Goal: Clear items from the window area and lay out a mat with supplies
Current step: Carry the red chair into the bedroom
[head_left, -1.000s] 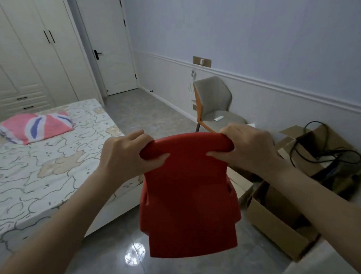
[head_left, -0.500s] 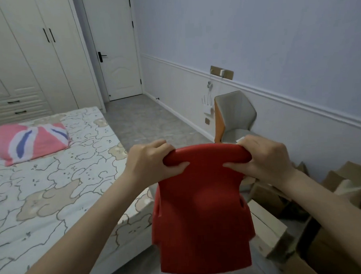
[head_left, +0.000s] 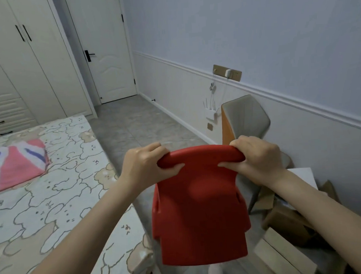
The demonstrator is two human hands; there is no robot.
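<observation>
Head view: red plastic chair (head_left: 199, 214) hangs lifted, just right of bed (head_left: 53, 183) corner. Left hand (head_left: 144, 165), right hand (head_left: 257, 158) clamp backrest top rim at opposite ends; chair's long axis drops straight below, equally near both.

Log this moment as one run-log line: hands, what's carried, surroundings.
hands: left and right grip top edge | carried: red plastic chair, off floor | left: bed | right: grey chair, cardboard boxes
</observation>
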